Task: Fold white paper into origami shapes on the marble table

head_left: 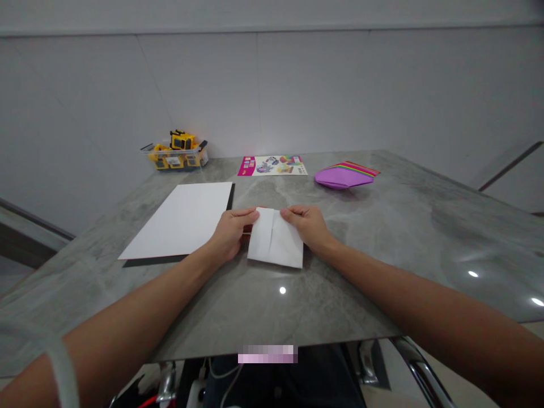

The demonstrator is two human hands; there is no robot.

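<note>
A folded sheet of white paper [284,241] is held up over the table between my two hands, with a crease or flap edge running down it left of its middle. My left hand [233,229] pinches its upper left corner, thumb on the near face. On the upper right edge, my right hand [309,225] grips the paper with thumb and bent fingers. A little orange-red shows behind the paper near my left fingers. What the fingers do behind the sheet is hidden.
Left on the grey marble-look table [340,300] lies a white sheet stack [182,221] over something dark. Behind stand a clear plastic box [187,160] with yellow toy vehicles, a colourful printed booklet [272,165], and a fanned pack of coloured paper [344,177], purple on top.
</note>
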